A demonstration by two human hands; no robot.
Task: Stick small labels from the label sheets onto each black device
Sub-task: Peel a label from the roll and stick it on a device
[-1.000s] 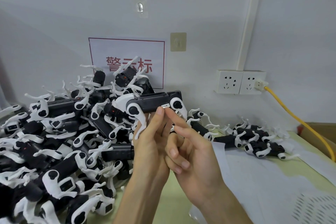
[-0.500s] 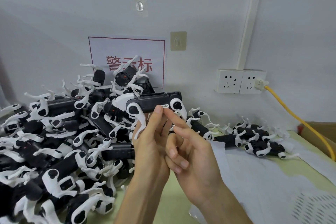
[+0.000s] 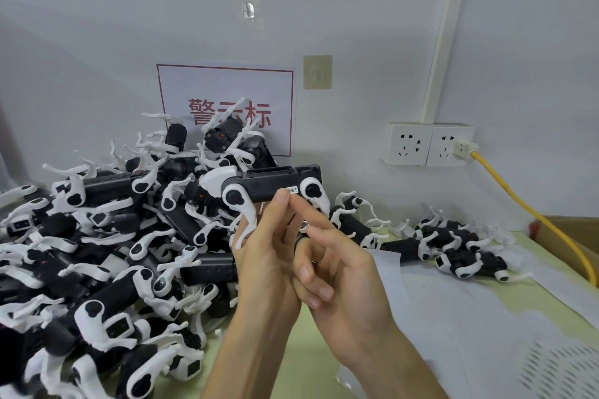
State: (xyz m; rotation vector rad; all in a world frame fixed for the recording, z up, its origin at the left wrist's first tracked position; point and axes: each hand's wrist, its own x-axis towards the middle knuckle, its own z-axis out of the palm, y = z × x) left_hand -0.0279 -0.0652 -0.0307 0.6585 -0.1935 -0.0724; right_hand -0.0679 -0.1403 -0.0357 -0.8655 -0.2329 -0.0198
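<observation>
Left hand (image 3: 269,256) has one black device (image 3: 275,183) raised level in front of the wall (image 3: 356,26), above the pile (image 3: 97,236). Thumb and fingers pinch its lower edge, likely to turn the side face toward the eye. The small label (image 3: 290,190) sits near the device's right end, just above the right hand's (image 3: 340,269) outstretched index fingertip (image 3: 294,205), which seems to press it flat. The other fingers curl, holding nothing.

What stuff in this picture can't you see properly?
All in the head view:
Small label: its print is too small to read.
Held black device: its underside is covered by the left hand.
Red-framed sign: its middle character is partly blocked by the pile of devices.
Dotted label sheet: cut off by the bottom-right corner.
Cardboard box: cut off by the right edge.
</observation>
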